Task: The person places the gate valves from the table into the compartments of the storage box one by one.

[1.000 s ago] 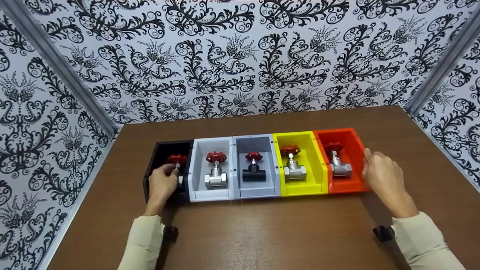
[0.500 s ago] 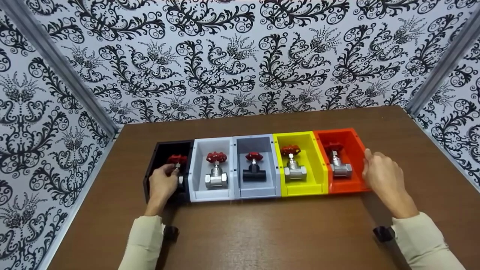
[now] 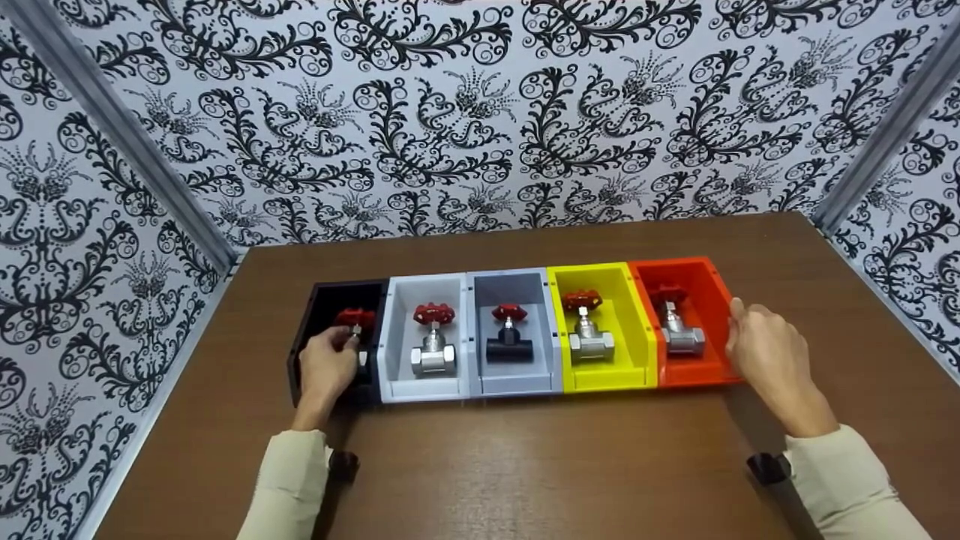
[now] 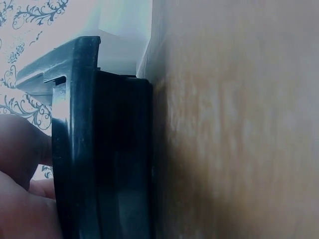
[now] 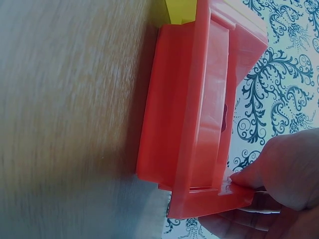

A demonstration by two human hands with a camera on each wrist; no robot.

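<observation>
In the head view, five joined plastic bins stand in a row, each holding a valve with a red handwheel. At the left end my left hand (image 3: 326,367) reaches into the black bin (image 3: 300,379), thumb and fingers pinching the neck of a valve (image 3: 355,318). The bin's front hides the fingertips in the left wrist view. At the other end my right hand (image 3: 772,360) grips the side wall of the red bin (image 5: 167,109), thumb over the rim and fingers outside. A metal valve (image 3: 681,339) lies inside that bin.
Between the end bins are a white bin (image 3: 424,390), a grey bin (image 3: 517,385) and a yellow bin (image 3: 611,381). The grey one's valve (image 3: 510,349) has a black body. Patterned walls (image 3: 480,112) rise behind the brown table (image 3: 525,465) and at its sides.
</observation>
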